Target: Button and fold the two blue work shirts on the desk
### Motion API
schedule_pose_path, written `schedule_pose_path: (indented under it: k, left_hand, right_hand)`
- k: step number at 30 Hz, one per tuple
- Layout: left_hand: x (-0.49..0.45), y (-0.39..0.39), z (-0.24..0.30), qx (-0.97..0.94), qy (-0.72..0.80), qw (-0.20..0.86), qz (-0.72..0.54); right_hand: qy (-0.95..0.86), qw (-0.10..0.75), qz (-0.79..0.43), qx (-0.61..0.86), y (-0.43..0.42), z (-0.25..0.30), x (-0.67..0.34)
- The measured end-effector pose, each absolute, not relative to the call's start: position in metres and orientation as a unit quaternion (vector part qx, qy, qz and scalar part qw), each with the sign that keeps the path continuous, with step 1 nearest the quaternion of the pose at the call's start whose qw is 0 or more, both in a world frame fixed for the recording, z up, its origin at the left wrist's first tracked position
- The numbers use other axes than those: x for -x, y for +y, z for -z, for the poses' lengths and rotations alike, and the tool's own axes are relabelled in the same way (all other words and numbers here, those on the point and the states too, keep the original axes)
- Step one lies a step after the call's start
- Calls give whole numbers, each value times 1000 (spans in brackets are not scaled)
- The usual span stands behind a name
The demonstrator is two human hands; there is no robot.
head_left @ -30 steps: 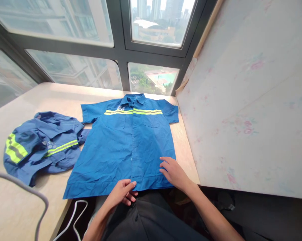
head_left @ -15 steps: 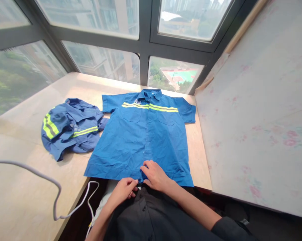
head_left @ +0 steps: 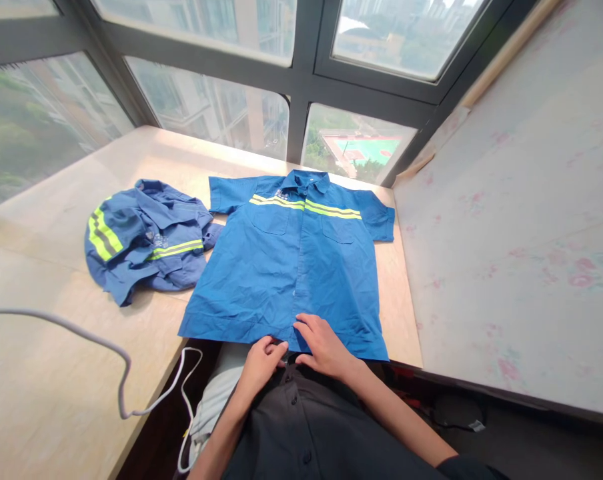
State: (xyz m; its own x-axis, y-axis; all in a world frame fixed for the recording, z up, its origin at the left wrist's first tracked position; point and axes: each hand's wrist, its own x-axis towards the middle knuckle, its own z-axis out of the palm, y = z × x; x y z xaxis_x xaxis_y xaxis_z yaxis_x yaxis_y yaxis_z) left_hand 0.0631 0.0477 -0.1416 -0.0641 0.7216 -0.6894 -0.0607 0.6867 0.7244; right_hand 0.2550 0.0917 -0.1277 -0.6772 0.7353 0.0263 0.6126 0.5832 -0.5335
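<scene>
A blue short-sleeved work shirt with a yellow-green reflective band across the chest (head_left: 281, 267) lies spread flat, front up, in the middle of the frame on a pale beige wooden table (head_left: 56, 373). Its collar points up toward the window (head_left: 206, 113) and its hem runs along the table's near edge.

The right hand (head_left: 325, 348) rests palm down on the hem just right of the button strip. Its fingers (head_left: 306, 325) are straight and slightly spread, pointing up and left, with the tips touching the strip. The left hand (head_left: 261, 361) sits just below and left of it, at the very edge of the hem. Its fingers (head_left: 274, 347) are curled in close together against the thumb, touching the cloth's edge, though I cannot tell whether any cloth is nipped between them. The two hands nearly touch at the bottom of the button strip.

The shirt's two chest pockets (head_left: 274, 220) lie flat beneath the band, and nothing can be seen of their insides.

A second blue garment with reflective stripes (head_left: 146, 240) lies crumpled at centre left, just touching the flat shirt's sleeve. A white cable (head_left: 106, 345) curves across the lower left and hangs over the table edge. A pale panel with a faded floral print (head_left: 521, 200) fills the right side.
</scene>
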Motion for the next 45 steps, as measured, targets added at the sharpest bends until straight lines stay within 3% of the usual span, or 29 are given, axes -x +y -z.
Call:
schedule_pose_path:
  k: [10,19,28,38,45]
  left_hand:
    - [-59,59,130,13,524,725,-446]
    - [-52,88,138,-111,555,660,-494]
    - [-33,91,145,-150,570,648,-482]
    - [-33,86,146,-183,586,665,-426]
    - [-46,79,141,-173,557,740,-335]
  right_hand:
    - [-862,209,-176,426,84,159,-240]
    - [-842,233,-138,467,102,174,-222]
    - [-832,223,-207,463,110,166,-213]
    - [-688,346,-350,533,98,149,-228]
    - [-744,289,-353,488,108,143,-229]
